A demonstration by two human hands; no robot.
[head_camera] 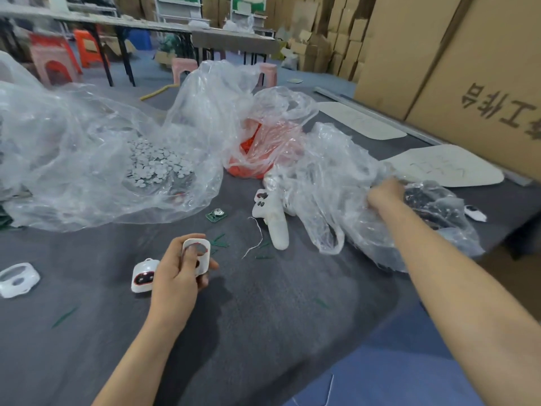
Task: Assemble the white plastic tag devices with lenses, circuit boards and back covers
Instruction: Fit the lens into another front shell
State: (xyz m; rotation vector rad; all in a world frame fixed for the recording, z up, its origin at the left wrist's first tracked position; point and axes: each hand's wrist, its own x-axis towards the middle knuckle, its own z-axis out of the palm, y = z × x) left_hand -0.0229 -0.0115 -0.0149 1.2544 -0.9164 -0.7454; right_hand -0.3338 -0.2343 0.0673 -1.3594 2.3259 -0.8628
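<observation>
L hand (178, 271), nearest, grips white tag shell (196, 256) upright, round hole showing, prob. kept ready for next part. R hand (386, 194) reaches into clear bag (433, 206) of dark parts near right edge of grey cloth (292, 303); fingers blurred in plastic, can't tell grip. Circuit board (216, 214) lies btwn bags. Bare cloth btwn arms gives working room.

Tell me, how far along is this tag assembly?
Early, it seems. One tag beside the left hand already shows a dark lens. That hand holds an open white shell; the right hand reaches into a bag of dark parts. A circuit board and another shell wait.
</observation>
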